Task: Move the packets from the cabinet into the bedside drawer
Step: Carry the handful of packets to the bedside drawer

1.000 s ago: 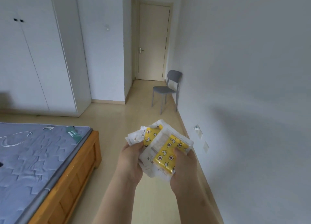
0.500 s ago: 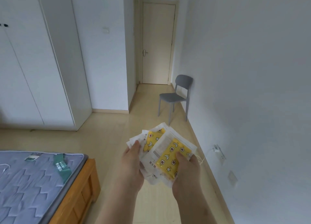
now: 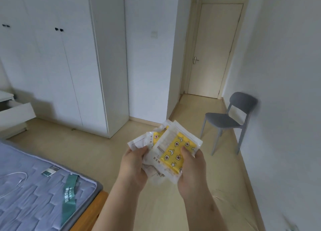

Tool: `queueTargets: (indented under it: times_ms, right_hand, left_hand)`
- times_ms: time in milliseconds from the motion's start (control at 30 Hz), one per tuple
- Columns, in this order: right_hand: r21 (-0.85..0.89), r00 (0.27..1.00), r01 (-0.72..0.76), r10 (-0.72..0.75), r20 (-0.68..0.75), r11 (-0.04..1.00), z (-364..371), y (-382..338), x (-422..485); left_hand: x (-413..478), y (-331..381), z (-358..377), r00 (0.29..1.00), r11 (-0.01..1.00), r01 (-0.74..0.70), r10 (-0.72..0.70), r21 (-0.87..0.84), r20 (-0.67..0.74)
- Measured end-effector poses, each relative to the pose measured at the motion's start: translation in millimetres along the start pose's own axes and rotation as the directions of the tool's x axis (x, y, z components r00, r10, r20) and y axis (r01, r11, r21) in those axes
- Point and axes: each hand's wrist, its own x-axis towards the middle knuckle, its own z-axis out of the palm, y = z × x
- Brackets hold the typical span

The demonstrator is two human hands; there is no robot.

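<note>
Packets [image 3: 173,152]: centre, fanned stack held over the floor.
Left hand [image 3: 133,164]: on the stack's left edge.
Right hand [image 3: 191,168]: on its right, thumb on the top packet.
Bed [image 3: 34,196]: lower left.
Cabinet [image 3: 69,65]: behind the bed, doors closed.
Drawer [image 3: 15,112]: far left, pulled out, beside the cabinet.
Door [image 3: 215,48]: back, right of the cabinet.
Chair [image 3: 225,121]: against the right wall, before the door.

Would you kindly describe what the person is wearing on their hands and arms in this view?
The left hand and right hand are bare: no gloves, no rings showing. The left forearm and right forearm are bare too, with no sleeve, watch or bracelet in view down to the frame's edge.
</note>
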Motion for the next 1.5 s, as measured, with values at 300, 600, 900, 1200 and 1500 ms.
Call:
queueTargets:
  times_ms: [300, 600, 900, 1200, 1500]
  right_hand:
    - [-0.101, 0.993, -0.073, 0.082, 0.09, 0.992, 106.8, 33.2, 163.4]
    - [-0.074, 0.987, -0.048, 0.059, 0.153, 0.996, 254.0, 47.8, 298.2]
    - [-0.103, 0.926, -0.262, 0.28, 0.252, 0.96, 376.4, 97.5, 403.4]
    - [-0.151, 0.859, -0.333, 0.366, 0.357, 0.931, 529.9, 129.8, 540.9]
    - [-0.393, 0.665, -0.443, 0.59, 0.458, 0.805, 666.6, 226.0, 597.3]
  left_hand:
    - [164.0, 61.9, -21.6, 0.985, 0.986, -0.156, 0.151, -0.061, -0.082]
    - [345.8, 160.1, -46.8, 0.983, 0.97, -0.184, 0.185, -0.157, -0.006]
    - [467.8, 225.4, -82.6, 0.95, 0.953, -0.291, 0.277, -0.088, -0.145]
    - [619.0, 306.8, -103.4, 0.883, 0.901, -0.417, 0.37, -0.122, -0.288]
    - [699.5, 390.9, -182.7, 0.477, 0.736, -0.585, 0.652, 0.341, -0.589]
